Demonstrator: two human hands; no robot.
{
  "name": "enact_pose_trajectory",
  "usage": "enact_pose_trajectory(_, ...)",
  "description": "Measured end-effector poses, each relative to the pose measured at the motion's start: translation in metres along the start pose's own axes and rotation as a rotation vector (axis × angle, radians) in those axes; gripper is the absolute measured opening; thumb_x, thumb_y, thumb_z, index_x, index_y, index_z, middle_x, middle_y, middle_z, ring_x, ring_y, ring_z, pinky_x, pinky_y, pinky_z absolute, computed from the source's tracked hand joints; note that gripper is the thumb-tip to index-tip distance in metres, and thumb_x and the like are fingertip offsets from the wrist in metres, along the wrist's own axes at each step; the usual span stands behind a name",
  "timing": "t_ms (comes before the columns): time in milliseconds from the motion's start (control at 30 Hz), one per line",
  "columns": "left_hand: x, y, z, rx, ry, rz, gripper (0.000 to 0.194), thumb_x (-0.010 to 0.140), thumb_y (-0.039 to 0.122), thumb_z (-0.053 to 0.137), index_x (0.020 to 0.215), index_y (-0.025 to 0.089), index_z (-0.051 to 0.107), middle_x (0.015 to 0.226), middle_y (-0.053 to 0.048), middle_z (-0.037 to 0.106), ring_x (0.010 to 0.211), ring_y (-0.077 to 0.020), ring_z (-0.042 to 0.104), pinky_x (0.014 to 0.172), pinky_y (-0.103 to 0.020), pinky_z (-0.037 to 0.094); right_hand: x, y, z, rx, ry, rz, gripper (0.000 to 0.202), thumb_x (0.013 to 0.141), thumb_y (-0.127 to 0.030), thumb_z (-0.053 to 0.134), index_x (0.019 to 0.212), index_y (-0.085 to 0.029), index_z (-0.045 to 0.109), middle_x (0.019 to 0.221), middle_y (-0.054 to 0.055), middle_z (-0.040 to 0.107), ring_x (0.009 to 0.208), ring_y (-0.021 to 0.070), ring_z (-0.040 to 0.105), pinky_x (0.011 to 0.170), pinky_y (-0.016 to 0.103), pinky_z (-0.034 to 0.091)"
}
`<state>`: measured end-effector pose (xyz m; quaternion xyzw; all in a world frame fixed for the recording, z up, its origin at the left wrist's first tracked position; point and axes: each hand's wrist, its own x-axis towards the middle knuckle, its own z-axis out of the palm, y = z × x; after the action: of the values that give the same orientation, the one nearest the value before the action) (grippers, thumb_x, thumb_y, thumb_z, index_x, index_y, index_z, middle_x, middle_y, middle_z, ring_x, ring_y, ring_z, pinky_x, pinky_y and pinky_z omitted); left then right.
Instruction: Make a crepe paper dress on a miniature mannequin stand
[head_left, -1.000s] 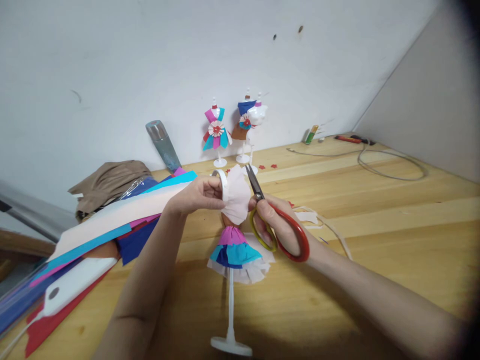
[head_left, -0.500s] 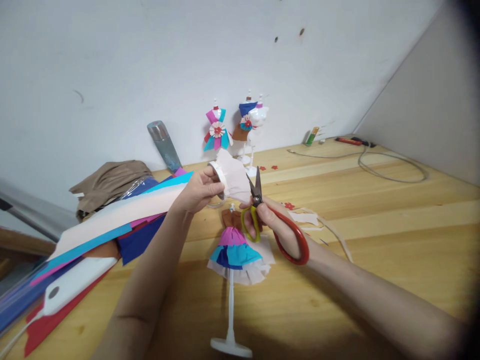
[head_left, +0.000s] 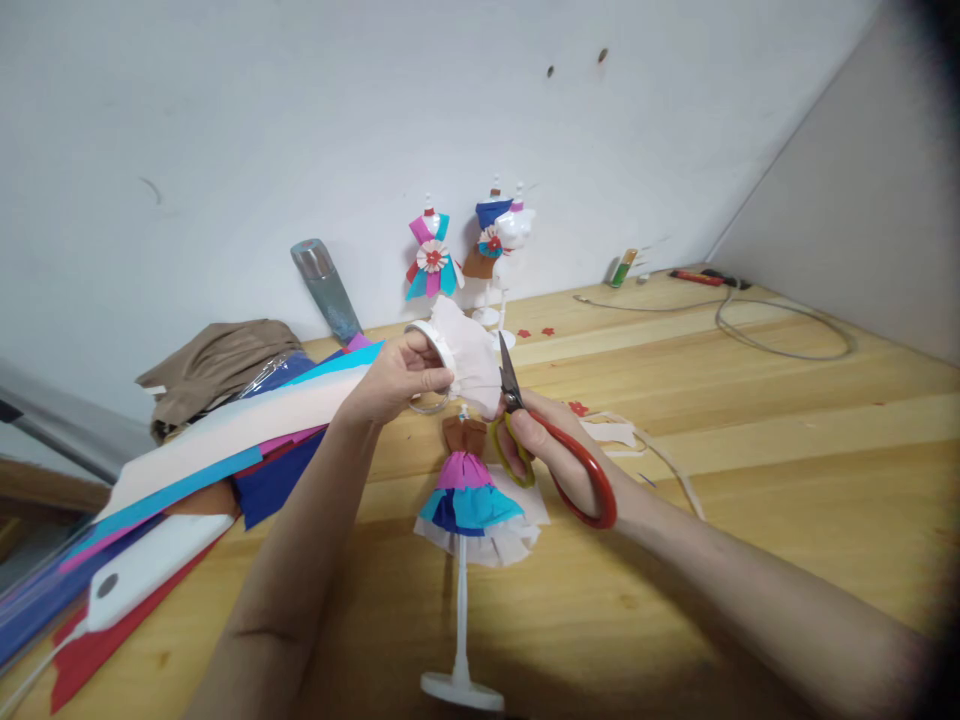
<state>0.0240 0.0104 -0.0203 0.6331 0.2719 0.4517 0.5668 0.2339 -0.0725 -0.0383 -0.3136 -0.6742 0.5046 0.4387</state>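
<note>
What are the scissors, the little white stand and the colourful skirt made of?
Scissors: dark, probably metal blades; shiny red and yellow handles, likely plastic.
White stand: probably plastic, being smooth and evenly white.
Skirt: matte, with crisp folds, so maybe crepe paper, though thin cloth is possible.

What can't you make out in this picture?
In the head view:
Left hand: some fingertips, hidden by the white ring and pale material.
Blue-topped dress form: partly behind the white form.
Coloured sheets: cut off by the left edge.
Green-and-orange item: too small to identify.
</note>
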Motion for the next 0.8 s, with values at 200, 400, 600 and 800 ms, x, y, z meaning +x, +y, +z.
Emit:
enact_pose_trajectory(200, -0.002, 0.002, -0.002, 0.035, -0.015, -0.004, 0.034, 0.061, 0.032, 0.089, 0.084, 0.013, 0.071, 0.079, -0.006, 0.074, 0.075, -0.0181, 0.07, 0.073, -0.03, 0.055, -0.001, 0.003, -0.001, -0.009, 0.014, 0.037, 0.049, 0.091, -0.069, 0.046, 0.078, -0.021, 0.048, 0.056, -0.005, 0.05, 0.048, 0.0119, 0.048, 0.05, 0.028, 0.038)
enact_pose_trajectory(400, -0.003, 0.007, -0.004, 0.093, 0.033, 0.015, 0.033, 0.061, 0.03, 0.089, 0.082, 0.013, 0.07, 0.081, -0.005, 0.074, 0.074, -0.0157, 0.069, 0.073, -0.028, 0.055, 0.0, 0.001, 0.001, 0.028, 0.014, 0.026, 0.051, 0.092, -0.069, 0.045, 0.074, -0.021, 0.047, 0.055, -0.005, 0.049, 0.047, 0.0108, 0.047, 0.05, 0.027, 0.037)
enact_pose_trajectory(600, -0.005, 0.012, 0.0, 0.124, 0.057, -0.001, 0.035, 0.059, 0.031, 0.09, 0.079, 0.013, 0.068, 0.079, -0.004, 0.073, 0.074, -0.0166, 0.068, 0.073, -0.03, 0.054, 0.001, -0.001, 0.001, 0.03, 0.011, 0.03, 0.052, 0.092, -0.069, 0.045, 0.074, -0.021, 0.047, 0.055, -0.005, 0.049, 0.047, 0.0105, 0.048, 0.05, 0.027, 0.038)
enact_pose_trajectory(800, -0.006, 0.015, 0.003, 0.146, 0.057, -0.025, 0.037, 0.058, 0.032, 0.09, 0.079, 0.012, 0.068, 0.078, -0.003, 0.072, 0.074, -0.0164, 0.068, 0.073, -0.03, 0.054, 0.0, 0.002, 0.0, 0.019, 0.018, 0.035, 0.051, 0.092, -0.069, 0.045, 0.075, -0.021, 0.047, 0.053, -0.005, 0.049, 0.045, 0.0095, 0.046, 0.048, 0.025, 0.036)
